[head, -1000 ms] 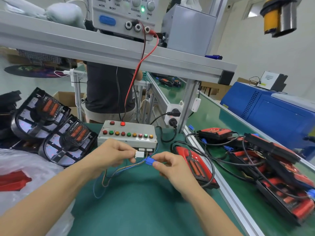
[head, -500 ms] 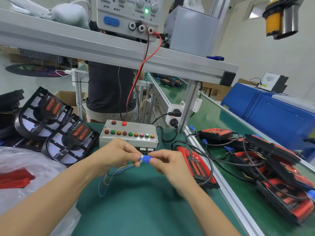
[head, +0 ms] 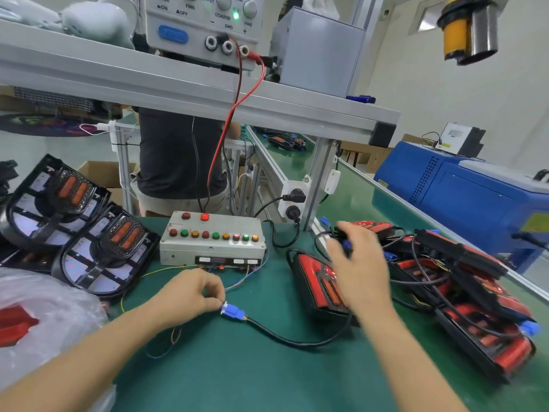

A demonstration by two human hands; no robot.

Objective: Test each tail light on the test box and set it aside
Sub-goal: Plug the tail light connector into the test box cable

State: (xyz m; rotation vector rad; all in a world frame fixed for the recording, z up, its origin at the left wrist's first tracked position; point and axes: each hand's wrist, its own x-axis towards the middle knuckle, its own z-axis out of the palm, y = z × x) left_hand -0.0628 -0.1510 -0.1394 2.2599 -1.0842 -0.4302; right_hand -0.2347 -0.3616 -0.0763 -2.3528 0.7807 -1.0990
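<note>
- The left hand [head: 190,295] pinches the white plug of the test leads, mated to the blue plastic connector [head: 233,310] just above the green counter [head: 237,367].
- The right hand [head: 356,263], blurred with fingers spread and holding nothing, hovers over the red-and-black tail light [head: 319,283] lying right of the grey metal test box [head: 212,243].
- Judged step: light plugged in; next comes pressing the box's coloured buttons, watching the lamp.

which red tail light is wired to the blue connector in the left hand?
The red tail light lying alone beside the test box: its black cable ends at the blue connector. The others sit piled farther right.
</note>
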